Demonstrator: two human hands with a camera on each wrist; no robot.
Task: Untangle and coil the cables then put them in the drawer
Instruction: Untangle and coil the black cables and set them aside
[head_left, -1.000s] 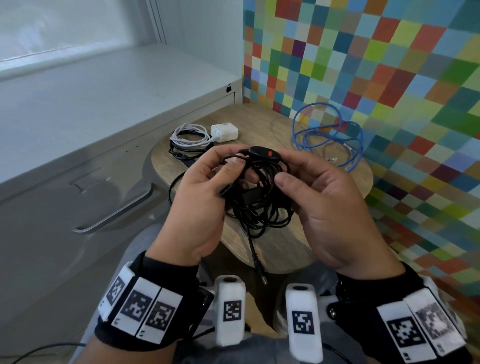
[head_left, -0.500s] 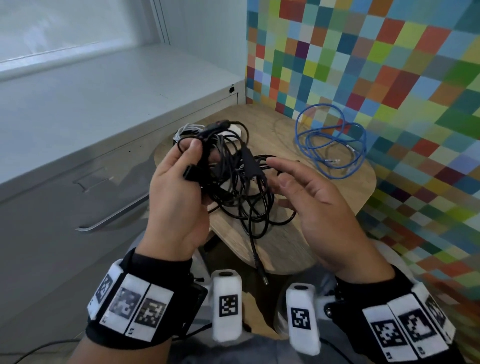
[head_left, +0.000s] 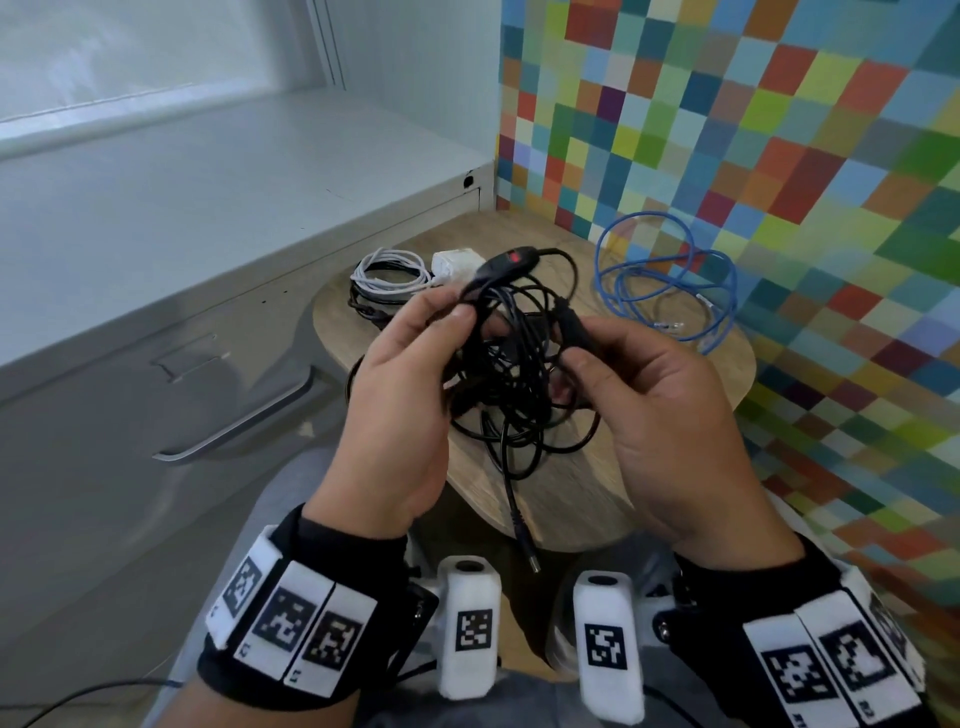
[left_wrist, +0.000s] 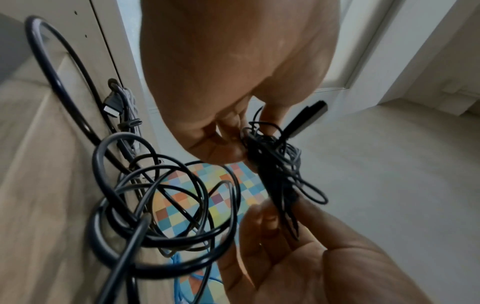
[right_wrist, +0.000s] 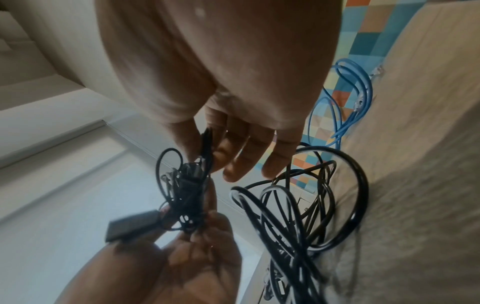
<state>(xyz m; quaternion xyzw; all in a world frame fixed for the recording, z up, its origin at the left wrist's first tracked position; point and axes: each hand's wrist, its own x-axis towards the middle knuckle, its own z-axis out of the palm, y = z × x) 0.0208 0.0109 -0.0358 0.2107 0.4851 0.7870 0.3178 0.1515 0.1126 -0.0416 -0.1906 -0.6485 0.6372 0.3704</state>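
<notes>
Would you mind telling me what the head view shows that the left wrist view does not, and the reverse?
Only the head view shows the white charger, the drawer handle and the black cable's loose plug hanging below the table. Only the left wrist view shows a flat metal plug beside the cabinet. Both show the left hand and right hand pinching the tangled black cable, and the blue cable.
</notes>
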